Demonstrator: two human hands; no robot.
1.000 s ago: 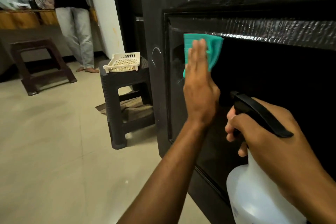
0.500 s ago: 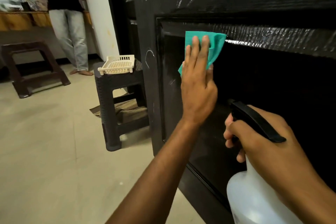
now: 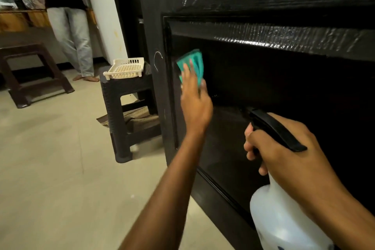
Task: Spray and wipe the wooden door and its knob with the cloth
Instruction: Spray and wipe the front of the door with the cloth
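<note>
Teal, soft cloth (image 3: 191, 63) lies bunched under the left hand (image 3: 195, 103), whose straight fingers press it flat against the dark wooden door (image 3: 263, 79) panel. It should fold and slide easily, best held by palm pressure. Below and beside it, the right hand (image 3: 288, 154) grips the spray bottle (image 3: 284, 219) at its neck; the knob is out of sight.

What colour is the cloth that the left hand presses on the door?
Teal green. The cloth shows best in the head view.
</note>
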